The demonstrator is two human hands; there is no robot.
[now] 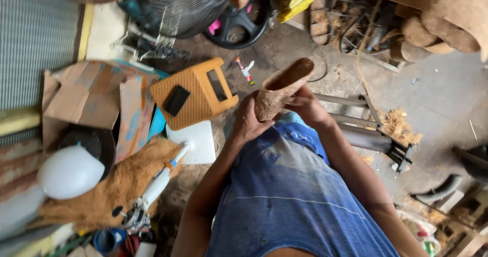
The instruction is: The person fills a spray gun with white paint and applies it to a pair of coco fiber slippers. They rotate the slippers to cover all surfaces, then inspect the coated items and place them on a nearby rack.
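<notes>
Two hands grip our coconut-fibre pot: left hand fingers clamped on its base, right hand closed beside, its length pointing up and away from the fingertips.

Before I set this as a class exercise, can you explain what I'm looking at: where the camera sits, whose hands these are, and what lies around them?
There is one picture, taken by a camera on a person's head, looking straight down at their own body and hands. No machine is involved. Both hands grip a brown, rough, hollow shell-like piece: the left hand wraps its lower end, the right hand holds its side. Below them is the person's blue shirt. On the dirty floor to the left lie an orange stool, torn cardboard, a heap of brown fibre, a white tool and a white rounded object. A fan grille shows at the top.
</notes>
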